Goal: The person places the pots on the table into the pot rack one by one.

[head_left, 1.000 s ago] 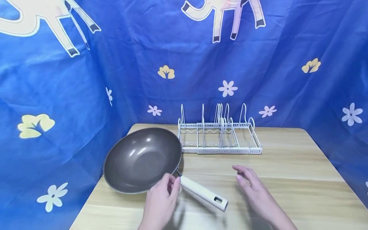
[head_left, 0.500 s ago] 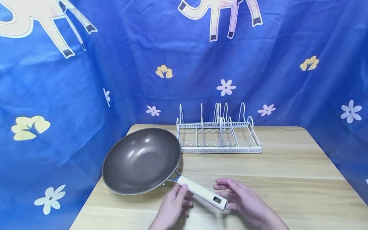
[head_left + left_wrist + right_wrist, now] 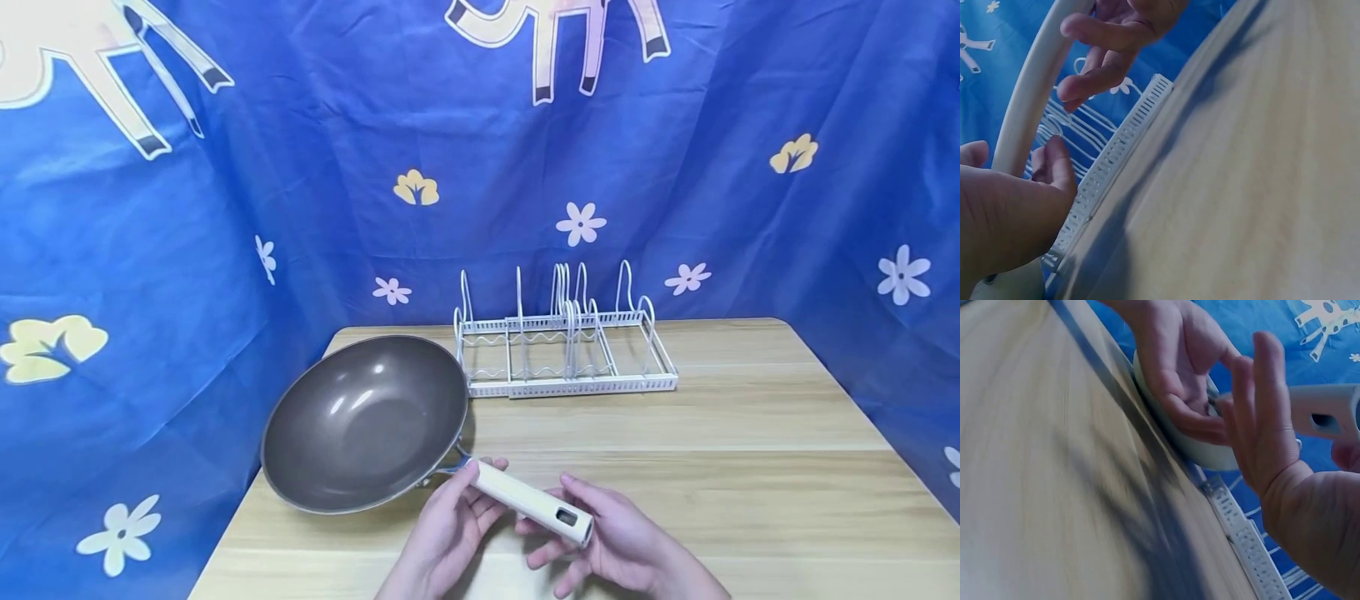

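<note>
The pan (image 3: pixel 375 417) is dark grey-brown inside and pale on the outside, and its handle (image 3: pixel 522 498) is creamy white. The rack (image 3: pixel 592 386) is white too, and the bench (image 3: pixel 720 433) is light tan wood with paler and darker stripes. The cloth (image 3: pixel 315 208) is bright blue, with white flowers (image 3: pixel 592 227), yellow bushes (image 3: pixel 424 192) with blue stems, and whitish animals (image 3: pixel 495 30) that have black feet.

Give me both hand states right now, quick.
Left hand: holding the white handle, near the pan.
Right hand: open, fingers spread at the handle's free end; can't tell if touching.
</note>
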A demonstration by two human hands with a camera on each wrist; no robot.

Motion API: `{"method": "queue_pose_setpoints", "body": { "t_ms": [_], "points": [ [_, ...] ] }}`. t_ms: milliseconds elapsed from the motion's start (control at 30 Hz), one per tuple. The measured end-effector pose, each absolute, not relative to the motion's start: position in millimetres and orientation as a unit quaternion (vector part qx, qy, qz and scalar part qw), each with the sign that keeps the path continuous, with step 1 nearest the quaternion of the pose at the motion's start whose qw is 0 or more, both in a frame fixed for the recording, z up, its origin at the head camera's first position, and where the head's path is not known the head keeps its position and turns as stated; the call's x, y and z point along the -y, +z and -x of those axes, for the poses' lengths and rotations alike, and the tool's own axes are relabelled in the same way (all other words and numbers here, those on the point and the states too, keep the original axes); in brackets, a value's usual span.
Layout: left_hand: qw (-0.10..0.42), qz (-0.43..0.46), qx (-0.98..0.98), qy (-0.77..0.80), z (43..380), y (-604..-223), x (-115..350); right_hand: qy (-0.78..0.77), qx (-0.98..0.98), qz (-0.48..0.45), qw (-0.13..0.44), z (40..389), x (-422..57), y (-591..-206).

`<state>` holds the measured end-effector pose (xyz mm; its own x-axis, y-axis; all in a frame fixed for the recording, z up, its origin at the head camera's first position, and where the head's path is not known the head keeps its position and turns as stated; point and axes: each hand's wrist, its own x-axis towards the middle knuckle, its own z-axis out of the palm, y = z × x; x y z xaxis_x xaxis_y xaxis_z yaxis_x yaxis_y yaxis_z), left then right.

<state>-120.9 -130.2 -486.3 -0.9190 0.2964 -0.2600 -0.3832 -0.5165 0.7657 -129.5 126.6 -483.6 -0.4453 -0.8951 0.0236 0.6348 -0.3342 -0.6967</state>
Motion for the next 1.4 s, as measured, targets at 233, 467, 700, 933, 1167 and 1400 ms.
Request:
{"method": "queue_pose_setpoints", "body": {
  "t_ms": [233, 467, 700, 933, 1167, 1400],
  "points": [
    [0.189, 0.052, -0.375, 0.906, 127.2, -490.1, 129.8, -0.767, -0.249, 0.232, 0.544, 130.9, -113.2, -485.9],
    [0.195, 0.045, -0.360, 0.911, 128.1, -493.2, 130.4, -0.766, -0.212, 0.253, 0.551, 131.5, -110.0, -494.1],
    [0.186, 0.055, -0.374, 0.907, 127.8, -491.3, 127.1, -0.772, -0.202, 0.250, 0.548, 133.2, -111.2, -498.4],
    [0.184, 0.071, -0.384, 0.902, 128.1, -491.3, 126.7, -0.774, -0.210, 0.239, 0.548, 135.8, -108.9, -500.2],
    [0.191, 0.067, -0.397, 0.895, 125.7, -491.2, 126.8, -0.756, -0.197, 0.251, 0.571, 142.9, -111.5, -498.7],
    [0.187, 0.060, -0.401, 0.895, 121.6, -490.7, 130.7, -0.736, -0.250, 0.259, 0.574, 138.8, -107.1, -487.9]
  ]
}}
